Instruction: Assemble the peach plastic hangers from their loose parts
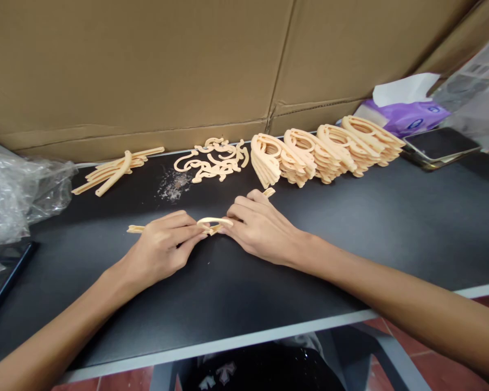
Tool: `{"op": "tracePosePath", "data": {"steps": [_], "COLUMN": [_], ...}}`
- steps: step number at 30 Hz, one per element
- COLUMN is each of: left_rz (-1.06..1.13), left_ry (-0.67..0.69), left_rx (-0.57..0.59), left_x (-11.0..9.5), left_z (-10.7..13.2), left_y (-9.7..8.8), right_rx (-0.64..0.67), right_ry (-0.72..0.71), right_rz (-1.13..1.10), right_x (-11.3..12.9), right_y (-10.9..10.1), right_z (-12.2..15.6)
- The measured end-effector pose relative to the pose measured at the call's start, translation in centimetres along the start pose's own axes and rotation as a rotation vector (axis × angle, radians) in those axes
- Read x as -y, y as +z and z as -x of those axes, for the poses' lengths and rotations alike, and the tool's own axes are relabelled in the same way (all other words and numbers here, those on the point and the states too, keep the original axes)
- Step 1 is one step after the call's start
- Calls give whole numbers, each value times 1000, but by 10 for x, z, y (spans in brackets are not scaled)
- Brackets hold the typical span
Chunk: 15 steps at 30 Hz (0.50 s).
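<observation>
- L hand (158, 252): wrist low, fingers curled, pinching peach plastic loop (214, 222)
- R hand (263, 231): palm down, fingers clamped on same loop, hands almost touching
- loop between hands, over black tabletop (309, 244)

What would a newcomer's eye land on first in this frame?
First comes the row of stacked curved peach plastic pieces along the back of the black table, against a cardboard sheet. At centre, the left hand and right hand hold a looped peach plastic piece. Left of the row lies a tangled peach heap.
</observation>
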<state>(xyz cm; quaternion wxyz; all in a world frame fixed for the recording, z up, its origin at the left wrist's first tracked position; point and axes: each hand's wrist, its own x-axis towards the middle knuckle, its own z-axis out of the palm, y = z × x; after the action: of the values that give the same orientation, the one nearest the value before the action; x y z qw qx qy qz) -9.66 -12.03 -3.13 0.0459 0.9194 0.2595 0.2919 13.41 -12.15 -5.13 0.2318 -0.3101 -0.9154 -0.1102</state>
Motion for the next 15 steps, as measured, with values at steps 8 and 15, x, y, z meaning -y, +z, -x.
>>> {"op": "tracePosePath", "data": {"steps": [8, 15], "left_rz": [52, 166], "left_ry": [-99, -375], "left_rx": [-25, 73], "left_x": [1, 0], "left_z": [-1, -1], "left_y": [-1, -5], "right_rx": [-67, -107], "right_ry": [39, 83], "right_rz": [63, 42], "right_x": [11, 11], "right_y": [5, 1], "right_z": [-1, -5]}}
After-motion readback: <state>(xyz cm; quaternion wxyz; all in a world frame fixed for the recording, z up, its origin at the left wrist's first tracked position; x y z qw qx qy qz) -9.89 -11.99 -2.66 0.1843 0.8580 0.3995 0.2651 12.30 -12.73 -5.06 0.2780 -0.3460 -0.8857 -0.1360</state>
